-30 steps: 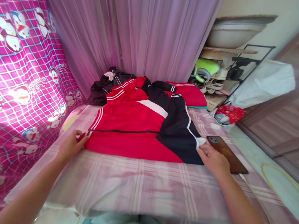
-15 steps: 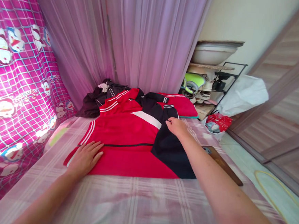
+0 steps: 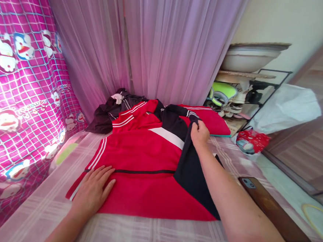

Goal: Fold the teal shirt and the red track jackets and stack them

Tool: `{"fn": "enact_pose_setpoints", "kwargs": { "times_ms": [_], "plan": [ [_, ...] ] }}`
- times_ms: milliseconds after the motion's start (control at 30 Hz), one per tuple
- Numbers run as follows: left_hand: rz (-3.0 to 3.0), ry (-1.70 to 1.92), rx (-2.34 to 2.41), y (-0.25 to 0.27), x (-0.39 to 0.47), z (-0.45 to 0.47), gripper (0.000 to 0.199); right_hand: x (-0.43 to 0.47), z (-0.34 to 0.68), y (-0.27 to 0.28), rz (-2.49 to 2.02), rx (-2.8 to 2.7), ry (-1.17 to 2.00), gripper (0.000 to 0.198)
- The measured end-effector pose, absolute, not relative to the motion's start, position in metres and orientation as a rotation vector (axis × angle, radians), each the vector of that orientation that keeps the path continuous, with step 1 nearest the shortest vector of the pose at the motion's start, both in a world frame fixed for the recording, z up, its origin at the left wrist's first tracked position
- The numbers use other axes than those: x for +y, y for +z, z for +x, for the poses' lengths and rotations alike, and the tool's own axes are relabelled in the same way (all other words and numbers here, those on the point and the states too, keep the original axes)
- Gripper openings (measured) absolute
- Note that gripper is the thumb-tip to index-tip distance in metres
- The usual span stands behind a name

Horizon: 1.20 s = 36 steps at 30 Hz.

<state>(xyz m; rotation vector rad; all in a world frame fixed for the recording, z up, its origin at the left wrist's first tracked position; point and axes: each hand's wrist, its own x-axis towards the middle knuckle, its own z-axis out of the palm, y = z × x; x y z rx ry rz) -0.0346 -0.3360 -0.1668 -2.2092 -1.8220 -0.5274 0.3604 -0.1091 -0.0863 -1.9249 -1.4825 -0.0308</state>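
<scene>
A red and black track jacket (image 3: 145,153) with white stripes lies spread on the plaid bedsheet (image 3: 131,237), its black zipper running crosswise. My left hand (image 3: 94,188) rests flat on the jacket's left part, fingers stretched out beside the zipper's end. With closed fingers, my right hand (image 3: 200,133) grips the black side of the jacket near the upper right and holds that cloth up in a fold. One black sleeve with white cuff stripes lies just beyond this hand.
A folded red garment (image 3: 214,121) and a dark heap of clothes (image 3: 103,113) lie along the purple curtain (image 3: 167,44). A phone (image 3: 274,210) is at the right edge of the bed. Past it stand a shoe rack (image 3: 252,94) and a red bag (image 3: 254,140).
My right hand has lifted the black side of the jacket, which now rises in a fold. My left hand stays flat on the red cloth. The view has shifted, and the jacket appears larger.
</scene>
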Motion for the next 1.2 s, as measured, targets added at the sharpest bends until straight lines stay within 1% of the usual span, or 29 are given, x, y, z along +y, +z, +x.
{"fn": "enact_pose_setpoints", "kwargs": {
  "times_ms": [100,167,200,267,367,433,533,633,767,1033,1100,1200],
  "plan": [
    [-2.184,-0.599,-1.851,-0.164,-0.337,-0.034,0.042,-0.101,0.342,-0.092,-1.857,-1.605,0.125,0.045],
    [-2.175,-0.649,-1.877,-0.161,-0.338,-0.033,0.036,-0.100,0.335,-0.098,-1.874,-1.721,0.249,0.049],
    [-2.178,-0.669,-1.884,-0.159,-0.338,-0.033,0.034,-0.103,0.335,-0.101,-1.849,-1.783,0.262,0.051],
    [-2.188,-0.695,-1.886,-0.157,-0.338,-0.033,0.031,-0.116,0.339,-0.106,-1.729,-1.888,0.188,0.049],
    [-2.193,-0.701,-1.893,-0.156,-0.337,-0.032,0.031,-0.162,0.353,-0.110,-1.519,-1.933,-0.002,0.043],
    [-2.199,-0.684,-1.912,-0.155,-0.336,-0.032,0.032,-0.207,0.360,-0.117,-1.449,-1.952,-0.075,0.044],
    [-2.212,-0.641,-1.949,-0.155,-0.334,-0.033,0.031,-0.277,0.363,-0.138,-1.467,-2.173,-0.054,0.050],
    [-2.224,-0.597,-1.967,-0.154,-0.332,-0.033,0.033,-0.320,0.370,-0.159,-1.629,-2.369,-0.009,0.053],
    [-2.211,-0.543,-1.985,-0.151,-0.331,-0.031,0.034,-0.329,0.391,-0.163,-1.746,-2.370,-0.004,0.052],
    [-2.255,-0.408,-2.016,-0.146,-0.328,-0.033,0.039,-0.326,0.428,-0.161,-1.513,-2.382,0.045,0.046],
    [-2.257,-0.393,-2.015,-0.147,-0.328,-0.034,0.039,-0.328,0.440,-0.163,-1.530,-2.251,0.040,0.044],
    [-2.256,-0.337,-2.014,-0.143,-0.328,-0.033,0.041,-0.334,0.457,-0.163,-1.687,-1.913,-0.030,0.044]
  ]
}}
